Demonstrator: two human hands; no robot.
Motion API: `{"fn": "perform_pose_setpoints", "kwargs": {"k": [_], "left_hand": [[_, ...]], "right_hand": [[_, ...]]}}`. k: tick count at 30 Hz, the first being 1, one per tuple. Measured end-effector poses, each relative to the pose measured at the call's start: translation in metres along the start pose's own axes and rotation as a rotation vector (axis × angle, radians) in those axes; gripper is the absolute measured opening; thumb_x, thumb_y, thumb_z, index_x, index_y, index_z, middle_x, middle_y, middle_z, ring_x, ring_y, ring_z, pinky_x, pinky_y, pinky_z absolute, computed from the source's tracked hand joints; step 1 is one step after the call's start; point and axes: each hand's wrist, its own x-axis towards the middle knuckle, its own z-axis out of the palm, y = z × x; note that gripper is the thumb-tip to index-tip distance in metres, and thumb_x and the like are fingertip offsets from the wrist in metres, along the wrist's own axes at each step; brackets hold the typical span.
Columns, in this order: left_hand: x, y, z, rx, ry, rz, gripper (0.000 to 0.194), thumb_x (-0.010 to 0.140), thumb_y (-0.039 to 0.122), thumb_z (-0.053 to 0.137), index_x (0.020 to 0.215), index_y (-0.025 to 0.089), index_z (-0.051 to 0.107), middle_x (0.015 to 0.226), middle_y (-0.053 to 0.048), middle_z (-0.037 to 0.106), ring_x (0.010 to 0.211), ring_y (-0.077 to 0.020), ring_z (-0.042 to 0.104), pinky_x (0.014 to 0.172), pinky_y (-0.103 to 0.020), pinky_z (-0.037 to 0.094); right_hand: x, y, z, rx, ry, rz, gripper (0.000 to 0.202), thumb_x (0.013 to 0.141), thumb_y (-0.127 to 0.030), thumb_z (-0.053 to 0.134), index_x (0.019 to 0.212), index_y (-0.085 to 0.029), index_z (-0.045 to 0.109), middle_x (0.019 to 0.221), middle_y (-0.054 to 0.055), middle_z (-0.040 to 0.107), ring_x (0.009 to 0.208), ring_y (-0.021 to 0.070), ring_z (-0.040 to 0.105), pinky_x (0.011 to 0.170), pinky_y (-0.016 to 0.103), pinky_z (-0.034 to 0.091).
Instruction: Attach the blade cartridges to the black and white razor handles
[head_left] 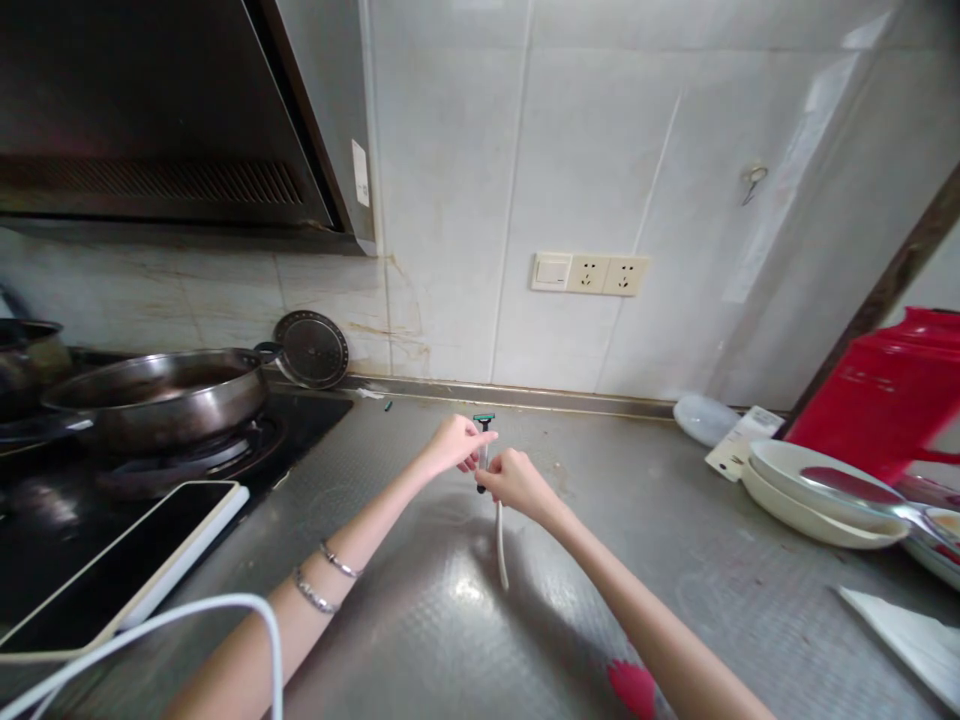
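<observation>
A razor (484, 424) with a green-edged black head stands out between my hands, head pointing toward the wall. My left hand (452, 443) closes on its handle from the left, the index finger stretched across just below the head. From the right, my right hand (519, 482) pinches at the lower handle, where a white strip (501, 552) hangs down from under the fingers toward me. Whether the strip is wound round the handle is hidden by the fingers. The handle's dark end (481, 488) shows below the fingertips.
Left, a steel pan (172, 400) sits on the black stove, with a phone (120, 570) and white cable (247, 603) nearer me. Right are white bowls (817, 510), a red container (885, 390) and a card (742, 445). A small dark-green piece (388, 406) lies near the wall.
</observation>
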Motion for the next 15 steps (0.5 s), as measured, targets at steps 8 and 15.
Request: {"fn": "perform_pose_setpoints", "kwargs": {"k": [8, 15], "left_hand": [[0.001, 0.006, -0.036, 0.083, 0.007, -0.120, 0.031, 0.074, 0.038, 0.055, 0.058, 0.012, 0.055, 0.044, -0.005, 0.059, 0.037, -0.0140, 0.056, 0.041, -0.023, 0.044], [0.000, 0.007, -0.036, 0.078, 0.010, -0.109, 0.029, 0.073, 0.036, 0.057, 0.056, 0.012, 0.056, 0.044, -0.006, 0.059, 0.037, -0.0143, 0.056, 0.040, -0.023, 0.044]], "right_hand": [[0.001, 0.014, 0.018, -0.073, -0.194, 0.059, 0.028, 0.065, -0.023, 0.048, 0.039, -0.015, 0.054, 0.039, 0.003, 0.054, 0.038, 0.0093, 0.049, 0.041, 0.018, 0.035], [-0.003, 0.013, 0.029, -0.050, -0.307, 0.062, 0.028, 0.064, -0.024, 0.047, 0.038, -0.016, 0.050, 0.045, 0.006, 0.059, 0.039, 0.0108, 0.050, 0.042, 0.020, 0.040]]}}
